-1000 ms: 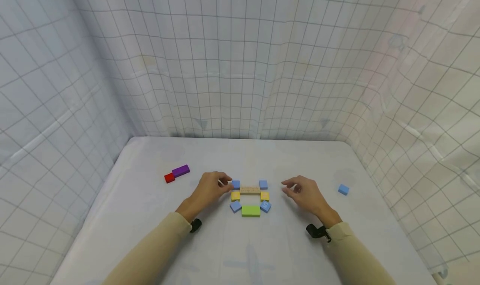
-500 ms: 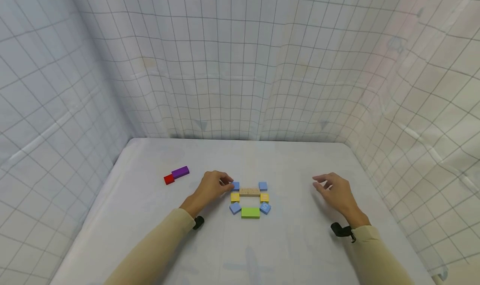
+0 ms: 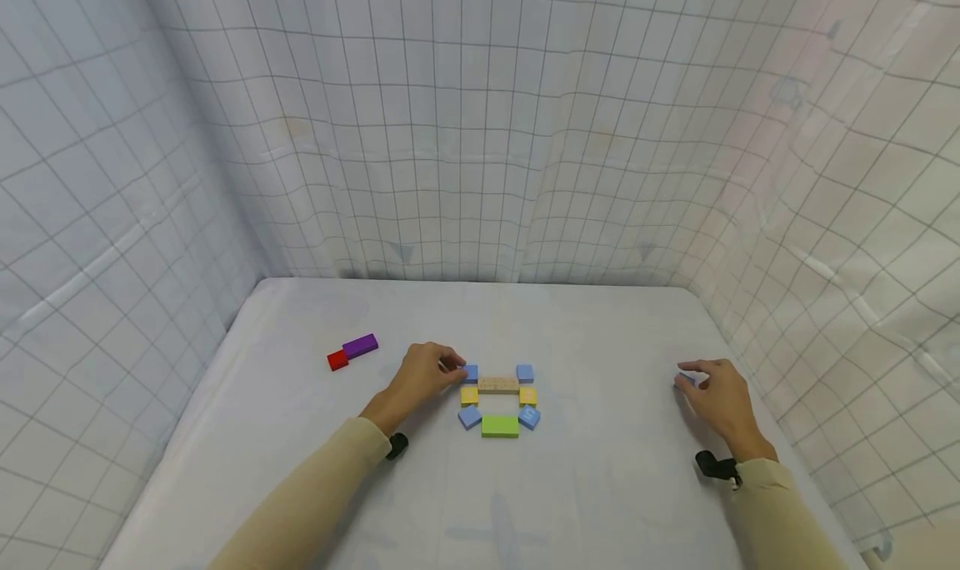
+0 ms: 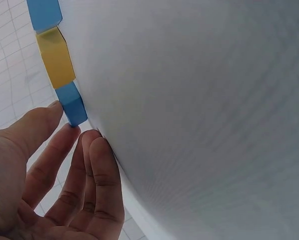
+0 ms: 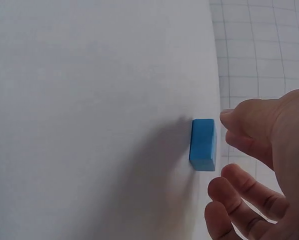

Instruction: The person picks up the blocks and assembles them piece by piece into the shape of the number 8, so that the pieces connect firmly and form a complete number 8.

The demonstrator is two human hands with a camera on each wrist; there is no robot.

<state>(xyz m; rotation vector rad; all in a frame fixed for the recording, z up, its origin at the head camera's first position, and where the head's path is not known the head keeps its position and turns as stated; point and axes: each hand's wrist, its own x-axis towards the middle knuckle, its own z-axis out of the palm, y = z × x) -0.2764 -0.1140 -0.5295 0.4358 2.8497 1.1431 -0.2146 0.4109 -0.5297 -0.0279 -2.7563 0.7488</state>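
In the head view my left hand [image 3: 423, 378] is at a small blue block [image 3: 470, 374], the back left corner of a block arrangement. The left wrist view shows thumb and index fingertip pinching the end of that blue block [image 4: 71, 105], with the other fingers lightly bent beside it. My right hand [image 3: 717, 399] is far to the right, over a separate blue block [image 5: 203, 145] that lies on the table. Thumb and fingers are spread around that block and apart from it, and in the head view they partly cover it.
The arrangement also has a wooden bar [image 3: 498, 385], yellow blocks [image 3: 528, 397] on both sides, tilted blue blocks [image 3: 529, 417] in front and a green block [image 3: 500, 426]. At the left lie a purple block [image 3: 361, 346] and a red block [image 3: 337, 360]. Gridded curtains [image 3: 480, 137] surround the white table [image 3: 585, 503].
My right hand has moved right, from beside the arrangement to the separate blue block. The left hand has stayed at its blue block.
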